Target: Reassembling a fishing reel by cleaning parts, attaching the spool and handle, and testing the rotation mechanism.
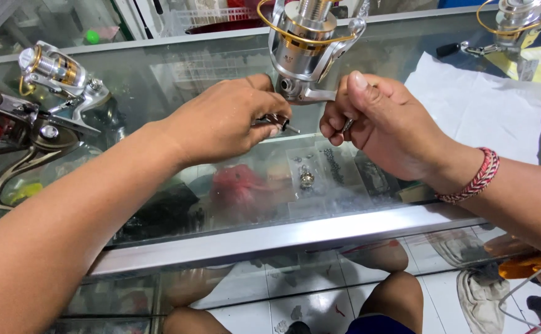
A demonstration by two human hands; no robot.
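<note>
A silver and gold fishing reel (pixel 307 43) stands upright over the glass counter top (pixel 159 80). My right hand (pixel 378 120) is closed around the reel's foot, thumb up. My left hand (pixel 224 117) pinches a small dark metal part (pixel 279 124) next to the reel's base. Beneath my hands, small clear bags of tiny parts (pixel 320 170) lie on the glass.
A second silver and gold reel (pixel 60 77) and a dark reel (pixel 23 133) lie at the left. Another reel (pixel 518 21) stands at the far right beside a white paper sheet (pixel 477 108). The counter's metal edge (pixel 283 238) runs in front; my knees and tiled floor show below.
</note>
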